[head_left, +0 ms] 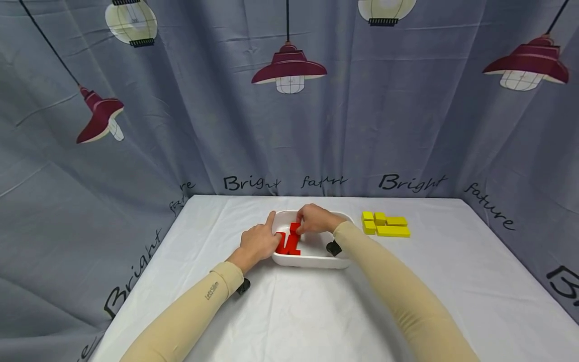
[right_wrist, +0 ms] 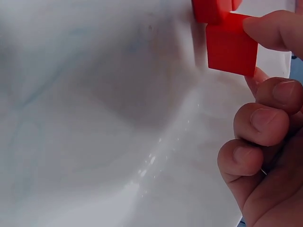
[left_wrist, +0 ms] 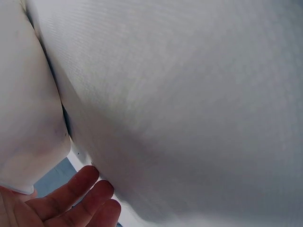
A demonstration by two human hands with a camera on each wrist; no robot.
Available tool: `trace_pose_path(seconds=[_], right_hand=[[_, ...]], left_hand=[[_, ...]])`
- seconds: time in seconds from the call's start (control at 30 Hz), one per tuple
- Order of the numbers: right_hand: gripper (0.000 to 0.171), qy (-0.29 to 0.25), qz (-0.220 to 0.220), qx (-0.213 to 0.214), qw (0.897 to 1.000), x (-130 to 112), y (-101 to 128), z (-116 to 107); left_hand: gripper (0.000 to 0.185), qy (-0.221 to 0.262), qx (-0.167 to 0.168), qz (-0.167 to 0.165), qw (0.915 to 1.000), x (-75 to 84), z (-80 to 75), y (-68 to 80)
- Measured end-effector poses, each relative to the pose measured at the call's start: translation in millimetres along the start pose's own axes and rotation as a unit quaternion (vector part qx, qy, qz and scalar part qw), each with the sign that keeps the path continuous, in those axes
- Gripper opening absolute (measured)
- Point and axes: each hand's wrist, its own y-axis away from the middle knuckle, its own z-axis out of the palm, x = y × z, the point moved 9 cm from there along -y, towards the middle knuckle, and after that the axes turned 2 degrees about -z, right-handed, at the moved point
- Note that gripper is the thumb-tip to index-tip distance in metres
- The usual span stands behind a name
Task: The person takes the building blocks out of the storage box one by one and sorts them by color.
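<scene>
A white tray [head_left: 316,261] sits mid-table with several red blocks [head_left: 286,245] inside it. My right hand [head_left: 312,221] reaches into the tray from above and pinches one red block [right_wrist: 231,45] between thumb and forefinger, while its other fingers [right_wrist: 262,124] stay curled. A second red block [right_wrist: 208,9] touches the held one. My left hand [head_left: 259,241] rests against the tray's left wall, index finger stretched along the rim. In the left wrist view its fingers [left_wrist: 78,198] lie fairly straight beside the tray's white outer wall [left_wrist: 180,109].
A group of yellow blocks [head_left: 385,225] lies on the white tablecloth [head_left: 289,311] to the right of the tray. A grey curtain printed with lamps hangs close behind and on both sides of the table.
</scene>
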Motion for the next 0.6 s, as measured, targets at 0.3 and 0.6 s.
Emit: trace_pose_path(seconds=[0.3,0.6], right_hand=[[0.007,-0.02,-0.001,0.0,1.0,4.1,9.3,-7.4],[0.014,-0.029,0.006,0.008,1.0,6.8,23.1,-25.4]], left_hand=[[0.07,0.0,-0.002,-0.001,1.0,-0.7,2.8,0.8],[0.07,-0.005,0.004,0.002,1.0,-0.7,-0.2,-0.3]])
